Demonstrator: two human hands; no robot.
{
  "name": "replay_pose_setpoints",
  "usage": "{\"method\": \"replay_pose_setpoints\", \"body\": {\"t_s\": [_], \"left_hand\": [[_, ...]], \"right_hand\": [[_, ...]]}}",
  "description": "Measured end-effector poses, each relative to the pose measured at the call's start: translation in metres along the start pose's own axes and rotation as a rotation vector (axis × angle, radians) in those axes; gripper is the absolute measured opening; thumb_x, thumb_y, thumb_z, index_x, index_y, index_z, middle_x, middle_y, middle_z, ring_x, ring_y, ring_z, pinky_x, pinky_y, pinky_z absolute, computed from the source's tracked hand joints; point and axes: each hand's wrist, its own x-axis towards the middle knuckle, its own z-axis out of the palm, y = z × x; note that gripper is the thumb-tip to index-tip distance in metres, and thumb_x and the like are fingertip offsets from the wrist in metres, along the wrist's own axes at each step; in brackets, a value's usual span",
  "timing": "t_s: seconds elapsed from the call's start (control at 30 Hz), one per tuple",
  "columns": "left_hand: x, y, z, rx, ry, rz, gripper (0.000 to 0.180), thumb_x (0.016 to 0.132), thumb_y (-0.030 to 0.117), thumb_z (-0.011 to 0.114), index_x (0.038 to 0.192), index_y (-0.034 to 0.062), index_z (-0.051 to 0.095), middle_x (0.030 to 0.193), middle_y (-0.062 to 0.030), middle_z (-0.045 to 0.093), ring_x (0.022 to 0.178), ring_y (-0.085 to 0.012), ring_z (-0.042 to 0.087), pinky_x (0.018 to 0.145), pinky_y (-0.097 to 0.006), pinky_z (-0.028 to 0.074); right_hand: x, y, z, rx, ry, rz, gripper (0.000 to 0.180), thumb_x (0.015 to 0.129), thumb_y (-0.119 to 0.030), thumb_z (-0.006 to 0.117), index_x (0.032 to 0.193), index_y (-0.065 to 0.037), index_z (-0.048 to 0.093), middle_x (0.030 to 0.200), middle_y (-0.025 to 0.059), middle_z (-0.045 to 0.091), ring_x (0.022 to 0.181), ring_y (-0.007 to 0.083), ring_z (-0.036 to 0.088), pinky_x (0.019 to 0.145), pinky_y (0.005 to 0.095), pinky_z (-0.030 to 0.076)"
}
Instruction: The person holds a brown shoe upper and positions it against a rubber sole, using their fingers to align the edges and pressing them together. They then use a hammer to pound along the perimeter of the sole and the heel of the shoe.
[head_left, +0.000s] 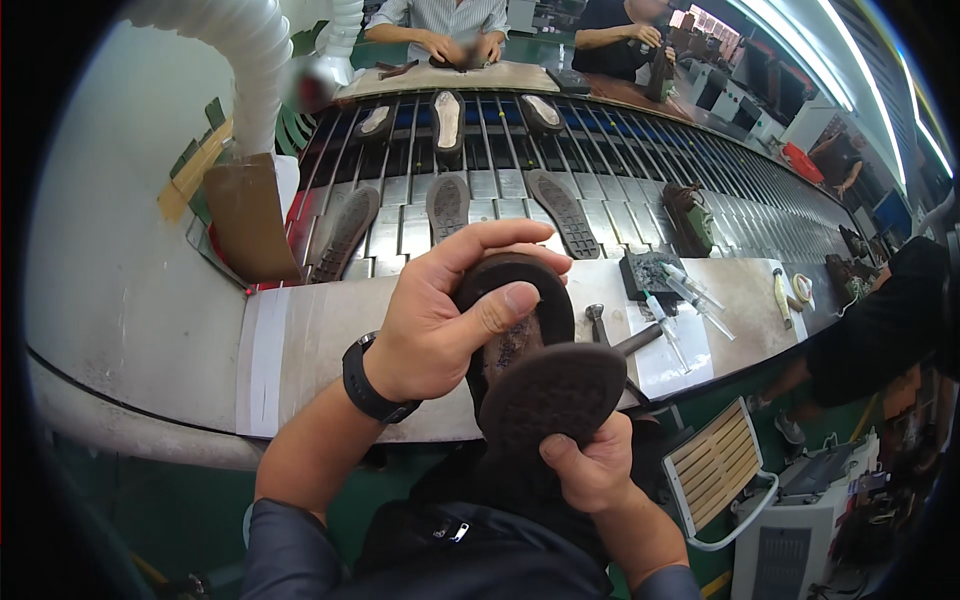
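Shoe part (562, 310), with dark sole (545, 395).
My left grip (430, 325) clamped on shoe part, right grip (595, 465) on sole; bluish marks (507, 346) illegible from here.

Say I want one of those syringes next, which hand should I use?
Probably your right hand: it is nearer the syringes, which lie to the right. It would have to release the sole first, but your left hand holds the far end.

Pale workbench (330, 345): dark block (640, 277), white sheet (699, 347), tape roll (802, 289), toward three o'clock. Metal conveyor (508, 200), twelve o'clock: soles (449, 204) at ten, eleven, one; brown shoe (685, 212) at two.
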Motion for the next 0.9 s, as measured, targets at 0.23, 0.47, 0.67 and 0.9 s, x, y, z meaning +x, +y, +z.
{"method": "replay_pose_setpoints", "body": {"t_s": [0.23, 0.47, 0.67, 0.9], "left_hand": [[-0.008, 0.004, -0.003, 0.034, -0.075, 0.035, 0.064, 0.111, 0.051, 0.055, 0.138, -0.0068, 0.061, 0.134, -0.0239, 0.071, 0.124, -0.0283, 0.071, 0.108, -0.043, 0.056], [-0.013, 0.008, -0.003, -0.002, -0.116, -0.036, 0.098, 0.09, 0.077, 0.07, 0.138, -0.0074, 0.059, 0.136, -0.0262, 0.069, 0.122, -0.0293, 0.071, 0.107, -0.043, 0.056], [-0.012, 0.001, -0.012, 0.056, -0.218, 0.081, 0.092, 0.077, 0.048, 0.095, 0.14, -0.0069, 0.057, 0.137, -0.0269, 0.067, 0.12, -0.0311, 0.072, 0.105, -0.043, 0.058], [-0.013, 0.004, -0.012, 0.059, -0.232, 0.075, 0.091, 0.077, 0.045, 0.095, 0.14, -0.0075, 0.057, 0.138, -0.027, 0.067, 0.119, -0.0307, 0.072, 0.104, -0.043, 0.058]], "right_hand": [[0.011, 0.004, 0.001, -0.005, 0.016, 0.004, 0.027, 0.105, -0.01, 0.074, 0.127, 0.005, 0.074, 0.122, 0.009, 0.078, 0.11, 0.0141, 0.07, 0.097, 0.0322, 0.056], [0.012, 0.004, 0.002, -0.047, -0.015, 0.064, 0.027, 0.105, -0.011, 0.074, 0.128, 0.004, 0.074, 0.12, 0.0093, 0.079, 0.109, 0.0133, 0.07, 0.096, 0.0311, 0.056], [0.012, 0.001, 0.008, -0.051, 0.014, 0.066, 0.029, 0.104, -0.013, 0.076, 0.127, 0.004, 0.075, 0.12, 0.0094, 0.078, 0.108, 0.0138, 0.07, 0.095, 0.0308, 0.055], [0.013, -0.002, 0.012, -0.048, 0.042, 0.084, 0.029, 0.102, -0.016, 0.079, 0.123, 0.005, 0.076, 0.117, 0.0082, 0.078, 0.104, 0.0128, 0.069, 0.091, 0.0293, 0.054]]}}
